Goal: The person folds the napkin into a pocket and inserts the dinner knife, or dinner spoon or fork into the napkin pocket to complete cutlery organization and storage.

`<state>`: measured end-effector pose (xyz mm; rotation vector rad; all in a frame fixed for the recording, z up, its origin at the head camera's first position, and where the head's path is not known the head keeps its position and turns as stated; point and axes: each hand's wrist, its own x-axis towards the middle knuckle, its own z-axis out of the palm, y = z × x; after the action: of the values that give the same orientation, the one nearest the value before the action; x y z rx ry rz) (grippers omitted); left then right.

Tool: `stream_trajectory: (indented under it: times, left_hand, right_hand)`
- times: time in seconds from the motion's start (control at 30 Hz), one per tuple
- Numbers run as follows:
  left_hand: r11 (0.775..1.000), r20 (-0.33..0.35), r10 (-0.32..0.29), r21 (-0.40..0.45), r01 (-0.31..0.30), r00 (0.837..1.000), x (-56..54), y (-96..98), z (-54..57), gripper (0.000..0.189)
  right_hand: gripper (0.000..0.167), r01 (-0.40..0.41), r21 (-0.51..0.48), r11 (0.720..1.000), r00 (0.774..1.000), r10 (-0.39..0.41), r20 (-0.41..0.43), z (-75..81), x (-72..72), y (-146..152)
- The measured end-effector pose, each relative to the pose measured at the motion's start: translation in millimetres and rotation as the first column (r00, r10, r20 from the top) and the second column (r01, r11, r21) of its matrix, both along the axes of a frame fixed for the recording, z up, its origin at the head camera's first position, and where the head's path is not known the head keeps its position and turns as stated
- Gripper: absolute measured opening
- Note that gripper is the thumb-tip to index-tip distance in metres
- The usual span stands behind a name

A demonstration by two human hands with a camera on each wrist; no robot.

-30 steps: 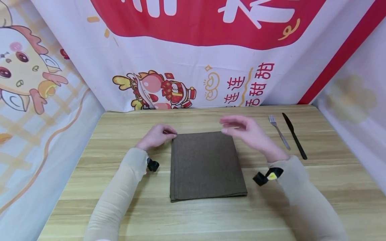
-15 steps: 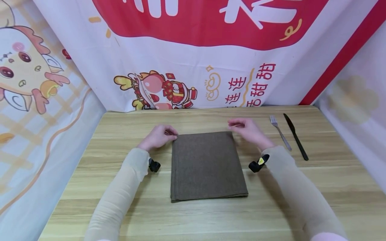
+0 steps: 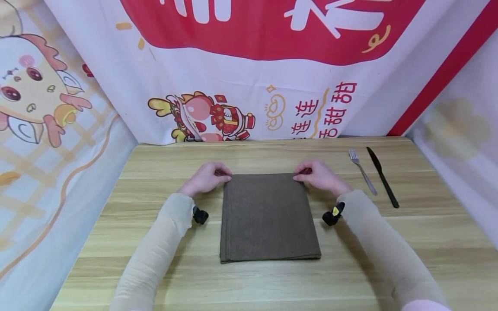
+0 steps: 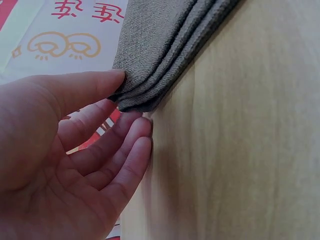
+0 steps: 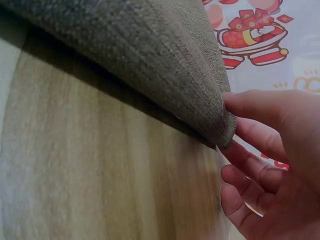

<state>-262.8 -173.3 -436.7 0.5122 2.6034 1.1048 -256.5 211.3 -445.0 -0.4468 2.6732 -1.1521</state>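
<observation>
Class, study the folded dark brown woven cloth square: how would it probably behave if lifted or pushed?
The folded dark brown woven cloth square would probably sag if lifted, as its layers curve softly at the corner pinched by the left hand. Pushed, those layers might slip apart, since their edges look separate. Rolling seems unlikely, given its broad, flat shape.

A fork [image 3: 364, 174] and a dark knife [image 3: 382, 177] lie side by side on the wooden tabletop [image 3: 439, 233], before a red-and-white printed backdrop [image 3: 241, 77]; the blurred print [image 3: 457, 129] at right is perhaps a flower.
</observation>
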Motion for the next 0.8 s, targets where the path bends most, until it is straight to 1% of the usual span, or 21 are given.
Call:
stream_trajectory:
  times: [0.1,0.27,0.4,0.47,0.53,0.63,0.73,0.8]
  left_hand:
    - [1.000,-0.003,-0.018,0.001,0.018,1.000,2.0,0.8,0.3,0.020]
    - [0.999,-0.004,-0.028,0.026,0.028,1.000,3.5,4.0,0.1,0.021]
    - [0.997,-0.013,-0.012,0.074,0.013,1.000,3.6,8.9,0.8,0.020]
    - [0.995,-0.029,0.008,0.100,-0.005,1.000,2.7,11.4,2.2,0.019]
    - [0.991,-0.051,0.035,0.134,-0.028,0.998,0.4,13.7,4.5,0.019]
    - [0.980,-0.094,0.090,0.188,-0.072,0.991,-5.5,16.5,8.9,0.019]
    - [0.963,-0.129,0.156,0.239,-0.122,0.979,-13.6,18.4,12.7,0.019]
    - [0.952,-0.150,0.194,0.267,-0.149,0.970,-19.5,19.5,14.4,0.019]
  right_hand:
    - [0.014,-0.028,0.050,0.998,1.000,0.028,-0.004,0.0,1.3,1.7]
    - [0.018,-0.076,0.143,0.987,0.997,0.078,-0.003,1.0,3.0,6.0]
    - [0.021,-0.084,0.139,0.987,0.996,0.086,-0.007,4.8,2.5,10.2]
    - [0.021,-0.076,0.128,0.989,0.996,0.081,-0.037,8.7,1.2,12.0]
    - [0.020,-0.047,0.111,0.993,0.995,0.056,-0.080,14.2,-1.2,13.0]
    - [0.016,0.031,0.072,0.997,0.991,-0.022,-0.130,23.9,-6.2,12.6]
    - [0.011,0.119,0.010,0.993,0.981,-0.116,-0.153,32.5,-11.7,9.2]
    - [0.010,0.156,-0.028,0.987,0.971,-0.158,-0.178,36.3,-15.9,6.6]
